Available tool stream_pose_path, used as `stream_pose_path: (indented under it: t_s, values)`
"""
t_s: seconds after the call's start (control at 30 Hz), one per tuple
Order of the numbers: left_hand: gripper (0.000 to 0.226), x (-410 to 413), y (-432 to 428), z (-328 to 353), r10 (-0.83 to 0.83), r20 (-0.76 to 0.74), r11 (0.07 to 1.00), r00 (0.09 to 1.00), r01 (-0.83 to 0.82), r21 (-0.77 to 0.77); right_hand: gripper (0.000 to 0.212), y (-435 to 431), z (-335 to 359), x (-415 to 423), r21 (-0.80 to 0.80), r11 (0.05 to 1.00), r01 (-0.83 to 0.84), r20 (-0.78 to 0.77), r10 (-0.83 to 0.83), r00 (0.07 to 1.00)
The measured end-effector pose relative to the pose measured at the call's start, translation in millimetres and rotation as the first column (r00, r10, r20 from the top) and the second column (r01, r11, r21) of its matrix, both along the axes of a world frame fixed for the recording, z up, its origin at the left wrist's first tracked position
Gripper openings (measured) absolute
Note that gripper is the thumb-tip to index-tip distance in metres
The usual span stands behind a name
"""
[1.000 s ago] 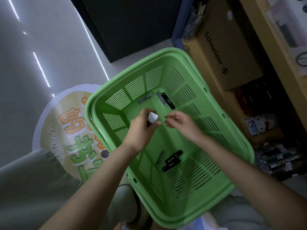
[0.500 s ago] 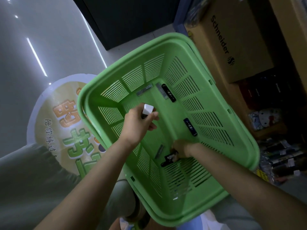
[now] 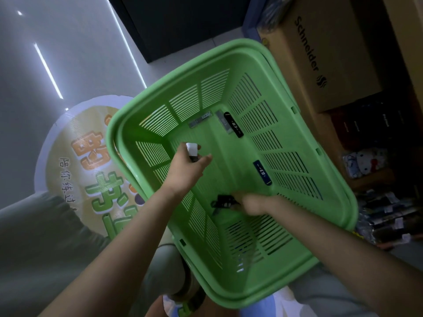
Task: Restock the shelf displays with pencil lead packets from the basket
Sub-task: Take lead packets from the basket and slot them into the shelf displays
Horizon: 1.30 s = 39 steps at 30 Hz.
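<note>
Left hand (image 3: 184,172) and right hand (image 3: 249,203) (blurred) grip packets (image 3: 223,202) in basket (image 3: 231,165).

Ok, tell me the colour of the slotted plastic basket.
The slotted plastic basket is light green; the head view shows it best.

Smooth plastic basket (image 3: 231,56), matt cardboard box (image 3: 338,72)

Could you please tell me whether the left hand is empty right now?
No, the left hand grips a small white-capped item over the green basket.
</note>
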<state>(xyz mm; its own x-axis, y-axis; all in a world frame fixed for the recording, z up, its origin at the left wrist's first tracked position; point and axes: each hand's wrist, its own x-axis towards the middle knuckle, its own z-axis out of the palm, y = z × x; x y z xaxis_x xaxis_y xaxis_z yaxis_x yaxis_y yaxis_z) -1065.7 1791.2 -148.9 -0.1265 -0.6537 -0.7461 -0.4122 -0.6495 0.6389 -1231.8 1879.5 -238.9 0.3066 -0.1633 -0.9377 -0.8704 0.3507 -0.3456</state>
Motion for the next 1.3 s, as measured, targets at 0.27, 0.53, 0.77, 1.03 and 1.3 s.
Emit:
stream_pose_path:
  t_s: [0.27, 0.53, 0.77, 1.03, 1.3]
  values:
    - [0.062, -11, 1, 4, 0.062, -0.067, 0.978, 0.996, -0.047, 0.203, 0.03, -30, 80, 44, -0.256, 0.505, 0.824, 0.41, -0.715, 0.566]
    - [0.015, -4, -13, 3, 0.119, 0.001, 0.991, 0.993, -0.119, -0.059, 0.045, -19, 87, 71, -0.391, 0.56, 0.73, 0.485, -0.548, 0.681]
    - [0.016, 2, -21, 6, 0.187, -0.072, 0.98, 0.98, -0.191, -0.055, 0.039, 8, -14, 30, -0.292, 0.834, 0.469, -0.282, -0.544, 0.79]
    - [0.011, 6, -31, 11, 0.138, -0.09, 0.984, 0.986, -0.147, -0.103, 0.025, 37, -36, 64, -0.379, 0.739, 0.557, -0.284, -0.666, 0.69]
    - [0.01, 5, -36, 6, 0.182, -0.102, 0.975, 0.978, -0.193, -0.11, 0.024, 2, -47, 57, -0.575, 0.564, 0.593, -0.022, -0.735, 0.678]
